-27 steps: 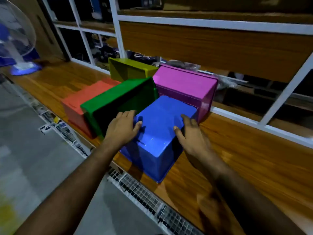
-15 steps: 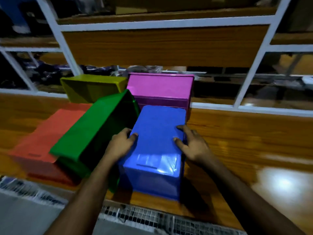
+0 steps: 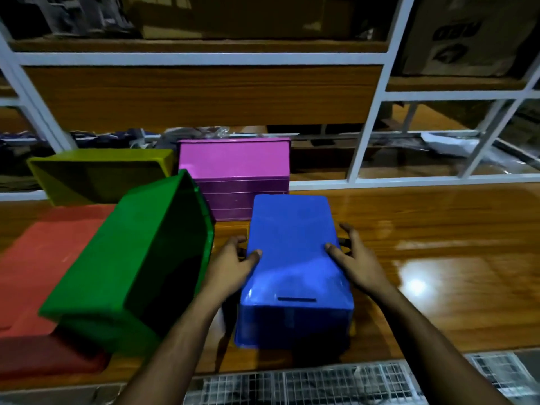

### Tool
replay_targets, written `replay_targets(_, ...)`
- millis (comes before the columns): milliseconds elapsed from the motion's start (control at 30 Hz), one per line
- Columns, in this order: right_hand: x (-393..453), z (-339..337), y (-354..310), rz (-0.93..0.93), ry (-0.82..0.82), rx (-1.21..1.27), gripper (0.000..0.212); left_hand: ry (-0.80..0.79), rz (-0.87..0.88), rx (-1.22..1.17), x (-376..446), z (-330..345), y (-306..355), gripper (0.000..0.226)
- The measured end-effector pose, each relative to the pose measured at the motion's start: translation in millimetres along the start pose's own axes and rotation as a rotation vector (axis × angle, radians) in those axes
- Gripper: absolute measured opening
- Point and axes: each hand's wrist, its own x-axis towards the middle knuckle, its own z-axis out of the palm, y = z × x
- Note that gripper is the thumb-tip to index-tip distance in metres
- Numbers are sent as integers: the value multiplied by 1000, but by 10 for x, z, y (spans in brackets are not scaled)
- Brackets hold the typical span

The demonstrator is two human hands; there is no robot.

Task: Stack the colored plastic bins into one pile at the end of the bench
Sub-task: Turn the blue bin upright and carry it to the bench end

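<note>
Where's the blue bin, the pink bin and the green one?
blue bin [image 3: 292, 247], head view, upturned bottom.
pink bin [image 3: 233, 159], head view, top face.
green bin [image 3: 117, 258], head view, outer side wall.

The room is dim, and the light falls from above and to the right, throwing a bright white glare patch onto the glossy wooden bench [image 3: 415, 285] and a softer sheen on the top of the blue bin [image 3: 292, 258]. The shelves [image 3: 204, 24] behind sink into murky shadow. The white frame bars [image 3: 371, 118] bow outward near the edges, and the red bin [image 3: 43, 273] at the left looks smeared and soft.
</note>
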Motion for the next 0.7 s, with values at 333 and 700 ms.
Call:
replay_targets(333,-16,-454,-43,-45,69,-55,42,109,89,3,-130,390,282,36)
replay_targets(700,-78,-471,-790,-399,-71,-397,44,-92,59,-281,-214,461,798,104)
